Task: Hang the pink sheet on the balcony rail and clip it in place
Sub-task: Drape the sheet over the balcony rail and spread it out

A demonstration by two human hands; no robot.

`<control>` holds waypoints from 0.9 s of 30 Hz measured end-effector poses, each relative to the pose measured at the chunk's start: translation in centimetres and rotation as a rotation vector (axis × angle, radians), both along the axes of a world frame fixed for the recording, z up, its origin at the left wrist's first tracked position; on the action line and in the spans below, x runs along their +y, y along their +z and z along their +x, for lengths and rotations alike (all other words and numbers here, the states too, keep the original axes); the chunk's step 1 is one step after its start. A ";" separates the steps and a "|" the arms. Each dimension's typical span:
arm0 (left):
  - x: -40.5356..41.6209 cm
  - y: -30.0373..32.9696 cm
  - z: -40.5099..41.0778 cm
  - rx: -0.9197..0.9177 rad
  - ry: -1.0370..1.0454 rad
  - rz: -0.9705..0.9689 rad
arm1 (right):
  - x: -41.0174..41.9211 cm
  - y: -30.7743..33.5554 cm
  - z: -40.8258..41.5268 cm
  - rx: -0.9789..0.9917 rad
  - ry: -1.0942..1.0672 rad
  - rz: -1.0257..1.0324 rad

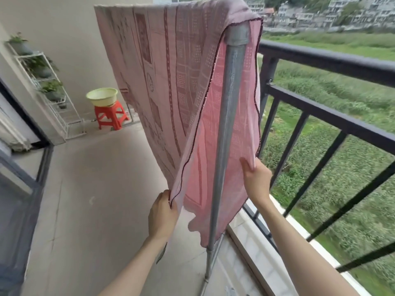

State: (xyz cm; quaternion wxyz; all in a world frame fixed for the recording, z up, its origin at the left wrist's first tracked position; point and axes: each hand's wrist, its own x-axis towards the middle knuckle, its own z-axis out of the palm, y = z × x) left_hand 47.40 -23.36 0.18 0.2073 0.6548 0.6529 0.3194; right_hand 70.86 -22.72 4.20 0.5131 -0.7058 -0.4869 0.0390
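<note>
Over grey metal pole rack (229, 107) beside black balcony rail (333, 63): pink sheet (171, 82) draped across top bar, hanging both sides. Left hand (162, 212) pinching near dark-trimmed edge; right hand (257, 178) gripping far edge. Hands apart, either side of upright pole

The pink sheet (171, 67), patterned in darker pink with a dark scalloped hem, hangs draped over a grey metal pole (227, 124). Its lower edges are held apart.
</note>
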 end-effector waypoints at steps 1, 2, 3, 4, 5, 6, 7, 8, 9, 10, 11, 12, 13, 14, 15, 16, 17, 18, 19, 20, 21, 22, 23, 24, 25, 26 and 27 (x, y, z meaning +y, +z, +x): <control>0.1 -0.6 -0.2 0.010 0.000 -0.013 | 0.5 -0.6 0.2 0.073 -0.019 -0.066; 0.2 -1.0 -0.4 0.021 0.001 -0.031 | 0.8 -1.3 0.4 0.133 -0.035 -0.145; 0.3 -1.4 -0.5 0.034 -0.006 -0.047 | 0.9 -2.2 0.6 0.173 -0.047 -0.216; 0.4 -1.6 -0.5 0.046 -0.018 -0.065 | 0.9 -3.1 0.8 0.198 -0.051 -0.270; 0.4 -1.7 -0.4 0.058 -0.036 -0.076 | 0.8 -3.9 0.8 0.219 -0.049 -0.304; 0.4 -1.8 -0.2 0.068 -0.055 -0.085 | 0.6 -4.5 0.7 0.238 -0.041 -0.323; 0.4 -2.0 0.0 0.080 -0.073 -0.094 | 0.4 -5.1 0.5 0.237 -0.028 -0.346; 0.3 -2.2 0.3 0.094 -0.091 -0.109 | 0.0 -5.6 0.4 0.209 -0.009 -0.374; 0.2 -2.4 0.7 0.113 -0.110 -0.130 | -0.5 -6.3 0.4 0.170 0.013 -0.414; 0.0 -2.7 1.0 0.132 -0.132 -0.158 | -1.1 -7.1 0.3 0.137 0.032 -0.458; -0.3 -3.0 1.4 0.143 -0.155 -0.187 | -1.9 -7.9 0.3 0.122 0.044 -0.506; -0.7 -3.3 1.8 0.153 -0.181 -0.211 | -2.7 -8.8 0.4 0.119 0.052 -0.545; -1.0 -3.6 2.2 0.167 -0.208 -0.224 | -3.5 -9.5 0.4 0.127 0.054 -0.570; -1.3 -3.7 2.7 0.185 -0.233 -0.230 | -4.2 -10.1 0.4 0.142 0.050 -0.570; -1.6 -4.0 3.2 0.203 -0.257 -0.233 | -4.9 -10.4 0.3 0.158 0.038 -0.553; -1.9 -4.2 3.5 0.219 -0.278 -0.236 | -5.4 -10.6 0.2 0.162 0.026 -0.523; -2.1 -4.4 3.9 0.230 -0.293 -0.239 | -5.8 -10.8 0.0 0.157 0.016 -0.496; -2.3 -4.7 4.1 0.238 -0.299 -0.244 | -6.2 -10.9 -0.2 0.147 0.012 -0.477; -2.4 -5.0 4.3 0.246 -0.299 -0.247 | -6.5 -11.1 -0.3 0.144 0.014 -0.470; -2.4 -5.2 4.4 0.255 -0.299 -0.253 | -6.7 -11.4 -0.5 0.139 0.021 -0.475; -2.4 -5.4 4.5 0.265 -0.305 -0.258 | -6.9 -11.6 -0.7 0.131 0.033 -0.489; -2.4 -5.6 4.5 0.270 -0.321 -0.263 | -6.9 -12.0 -0.8 0.119 0.049 -0.508; -2.4 -5.7 4.5 0.262 -0.348 -0.268 | -6.9 -12.3 -0.9 0.112 0.070 -0.530; -2.4 -5.8 4.5 0.237 -0.387 -0.277 | -6.8 -12.5 -1.1 0.110 0.092 -0.557; -2.4 -6.0 4.4 0.203 -0.432 -0.288 | -6.7 -12.7 -1.2 0.117 0.115 -0.588; -2.5 -6.0 4.3 0.174 -0.473 -0.305 | -6.5 -12.8 -1.4 0.118 0.138 -0.624; -2.5 -6.2 4.2 0.153 -0.505 -0.324 | -6.4 -12.9 -1.6 0.114 0.158 -0.667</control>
